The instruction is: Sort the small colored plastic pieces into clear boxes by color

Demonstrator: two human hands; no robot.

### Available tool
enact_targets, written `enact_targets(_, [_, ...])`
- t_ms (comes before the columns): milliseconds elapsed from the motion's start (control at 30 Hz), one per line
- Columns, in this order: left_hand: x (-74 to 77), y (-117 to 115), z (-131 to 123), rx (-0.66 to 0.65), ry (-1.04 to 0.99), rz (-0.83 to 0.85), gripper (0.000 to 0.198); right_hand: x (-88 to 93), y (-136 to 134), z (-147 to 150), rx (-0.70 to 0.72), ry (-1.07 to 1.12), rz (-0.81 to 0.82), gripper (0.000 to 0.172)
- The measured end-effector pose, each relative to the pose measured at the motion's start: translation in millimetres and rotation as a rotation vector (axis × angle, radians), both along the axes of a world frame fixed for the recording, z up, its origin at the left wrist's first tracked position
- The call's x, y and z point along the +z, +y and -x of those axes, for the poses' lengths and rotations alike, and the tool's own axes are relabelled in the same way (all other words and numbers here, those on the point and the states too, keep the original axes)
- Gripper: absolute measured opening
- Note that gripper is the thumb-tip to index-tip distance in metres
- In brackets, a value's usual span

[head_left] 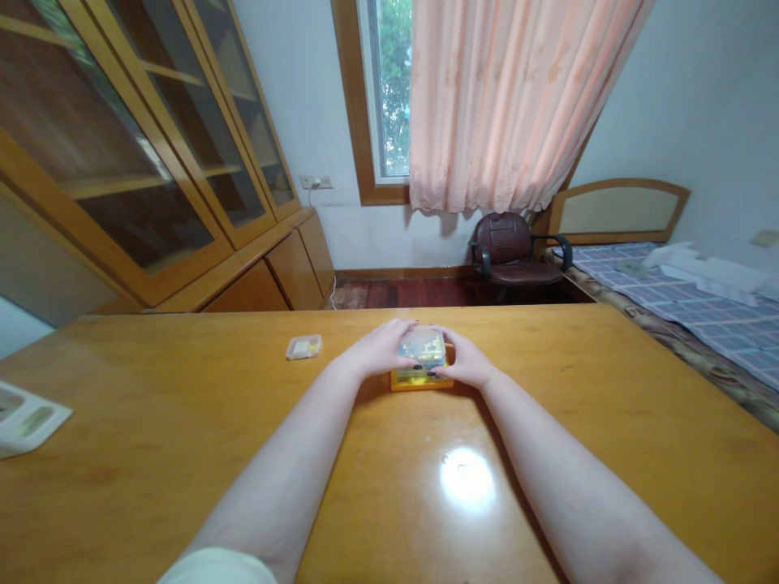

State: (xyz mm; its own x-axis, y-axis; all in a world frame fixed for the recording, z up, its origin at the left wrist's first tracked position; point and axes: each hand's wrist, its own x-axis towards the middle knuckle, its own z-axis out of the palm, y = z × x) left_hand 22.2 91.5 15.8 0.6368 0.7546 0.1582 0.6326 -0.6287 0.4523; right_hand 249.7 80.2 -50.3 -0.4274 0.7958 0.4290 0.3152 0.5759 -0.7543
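Near the far edge of the wooden table, my left hand (389, 347) and my right hand (466, 358) grip a clear plastic box (423, 345) from its two sides. Small yellow and bluish pieces show through its top; their kind is too small to tell. Thumbs press the near side while the other fingers curve round the back, partly hidden. Under the box is a yellow-orange tray (422, 387), its front rim visible. Whether the box rests in the tray or just above it, I cannot tell.
A small clear case (303, 347) with something yellow inside lies left of my hands. A white object with oval openings (30, 422) sits at the table's left edge. Beyond the table (243, 454) are a glass-fronted cabinet (182, 154), a brown armchair (508, 247) and a bed (675, 284).
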Motion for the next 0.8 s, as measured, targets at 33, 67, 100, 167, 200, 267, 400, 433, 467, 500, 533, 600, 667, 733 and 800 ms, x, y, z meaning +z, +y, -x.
enact_targets(33, [-0.6,0,0,-0.005,-0.003,-0.008,0.077,-0.1,0,0,-0.002,-0.003,-0.001,0.081])
enact_targets(67, [-0.9,1,1,-0.008,-0.004,-0.015,0.077,-0.2,0,0,-0.003,-0.006,-0.003,0.081])
enact_targets(100, [-1.1,1,1,-0.009,-0.002,-0.021,0.077,-0.4,0,0,-0.002,-0.008,-0.004,0.081])
enact_targets(167, [-1.8,1,1,-0.012,0.007,-0.031,0.078,-0.9,1,-1,-0.003,-0.011,-0.005,0.082])
enact_targets(200, [-2.4,1,1,-0.014,0.012,-0.035,0.078,-1.1,1,-1,-0.006,-0.012,-0.006,0.082])
enact_targets(267, [-3.8,0,-1,-0.018,0.021,-0.038,0.078,-1.4,1,0,-0.013,-0.01,-0.004,0.083])
enact_targets(400, [0.4,-3,-1,-0.019,0.034,-0.036,0.093,-0.8,0,0,0.001,0.003,-0.004,0.084])
enact_targets(433, [4.4,-3,3,-0.014,0.034,-0.041,0.098,-0.5,0,0,0.006,0.004,-0.005,0.084])
enact_targets(467, [9.4,-1,10,-0.002,0.036,-0.051,0.102,-0.2,0,1,0.008,0.002,-0.005,0.083])
enact_targets(500, [14.9,2,19,0.019,0.031,-0.072,0.102,0.0,-1,1,0.007,-0.003,-0.004,0.083])
enact_targets(533, [20.1,6,32,0.071,0.019,-0.106,0.097,0.2,-1,1,0.001,-0.01,-0.002,0.083])
enact_targets(600, [26.0,18,64,0.246,0.009,-0.172,0.077,0.4,-1,1,-0.017,-0.025,0.006,0.083])
enact_targets(667, [21.4,30,100,0.5,0.067,-0.188,0.067,0.5,-1,1,-0.033,-0.036,0.014,0.082])
enact_targets(733, [5.9,40,132,0.728,0.219,-0.106,0.075,0.5,-1,0,-0.038,-0.04,0.013,0.082])
enact_targets(800, [-15.6,46,155,0.804,0.331,0.045,0.083,0.3,-1,-1,-0.038,-0.038,0.008,0.082])
